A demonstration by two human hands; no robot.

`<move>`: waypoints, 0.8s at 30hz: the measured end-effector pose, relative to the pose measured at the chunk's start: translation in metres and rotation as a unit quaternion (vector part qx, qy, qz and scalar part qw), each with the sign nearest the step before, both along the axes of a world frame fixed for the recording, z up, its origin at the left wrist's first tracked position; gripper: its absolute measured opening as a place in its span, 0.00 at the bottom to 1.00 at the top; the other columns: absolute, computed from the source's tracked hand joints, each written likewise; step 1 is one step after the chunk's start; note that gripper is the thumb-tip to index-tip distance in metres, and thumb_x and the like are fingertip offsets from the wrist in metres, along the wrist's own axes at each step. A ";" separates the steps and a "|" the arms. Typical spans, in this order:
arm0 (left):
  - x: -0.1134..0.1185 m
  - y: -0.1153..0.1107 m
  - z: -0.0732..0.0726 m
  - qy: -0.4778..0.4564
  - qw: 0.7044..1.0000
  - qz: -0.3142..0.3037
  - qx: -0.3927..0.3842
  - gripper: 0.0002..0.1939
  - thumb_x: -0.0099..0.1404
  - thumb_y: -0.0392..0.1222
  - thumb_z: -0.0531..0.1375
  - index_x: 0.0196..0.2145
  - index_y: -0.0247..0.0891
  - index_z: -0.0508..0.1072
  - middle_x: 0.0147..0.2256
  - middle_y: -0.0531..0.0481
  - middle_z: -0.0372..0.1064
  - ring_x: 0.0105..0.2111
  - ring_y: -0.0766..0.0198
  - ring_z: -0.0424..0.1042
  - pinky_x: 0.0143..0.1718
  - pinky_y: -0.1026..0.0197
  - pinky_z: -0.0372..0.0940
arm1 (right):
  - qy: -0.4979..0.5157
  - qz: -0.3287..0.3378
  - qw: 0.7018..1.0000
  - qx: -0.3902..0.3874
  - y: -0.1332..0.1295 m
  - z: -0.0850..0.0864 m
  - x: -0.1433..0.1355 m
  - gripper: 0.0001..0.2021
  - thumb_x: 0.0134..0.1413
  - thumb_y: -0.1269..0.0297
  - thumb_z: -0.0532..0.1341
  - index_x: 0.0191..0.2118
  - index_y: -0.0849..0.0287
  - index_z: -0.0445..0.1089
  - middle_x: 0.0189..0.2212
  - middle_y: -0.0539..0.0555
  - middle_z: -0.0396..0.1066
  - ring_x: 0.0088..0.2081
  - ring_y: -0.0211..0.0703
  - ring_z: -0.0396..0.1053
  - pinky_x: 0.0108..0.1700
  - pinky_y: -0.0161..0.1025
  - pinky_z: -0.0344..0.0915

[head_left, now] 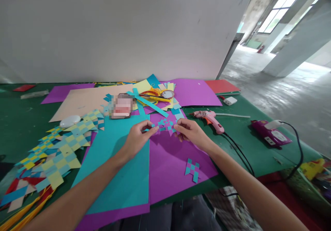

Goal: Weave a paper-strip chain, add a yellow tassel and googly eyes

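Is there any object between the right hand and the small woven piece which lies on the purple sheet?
Nothing visible stands between the right hand and the small woven piece; only bare purple sheet shows there. That hand, however, holds another woven piece.

The left hand [138, 136] and right hand [194, 133] pinch a woven teal-and-purple paper piece [165, 124] above purple cardstock [172, 175] (a second checkered piece [192, 169] lies there), right of which rests a pink hot-glue gun [212, 119].

A big pale board [144, 30] stands at twelve o'clock, a bright window [277, 17] at two, a green basket [303, 190] at four.
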State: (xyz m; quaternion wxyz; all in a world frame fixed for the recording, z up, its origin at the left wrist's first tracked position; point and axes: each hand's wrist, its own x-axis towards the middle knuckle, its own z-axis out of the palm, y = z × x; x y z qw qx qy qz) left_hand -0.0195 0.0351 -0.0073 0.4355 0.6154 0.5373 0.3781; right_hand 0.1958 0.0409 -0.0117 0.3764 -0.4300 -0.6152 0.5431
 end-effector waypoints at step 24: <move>0.006 -0.004 0.001 -0.121 0.990 -0.015 -0.069 0.14 0.57 0.48 0.63 0.24 0.39 0.63 0.19 0.58 0.60 0.21 0.69 0.60 0.23 0.65 0.50 | -0.086 -0.016 0.994 0.064 -0.007 -0.006 -0.012 0.15 0.55 0.54 0.60 0.24 0.58 0.63 0.17 0.46 0.63 0.20 0.33 0.59 0.24 0.33 0.55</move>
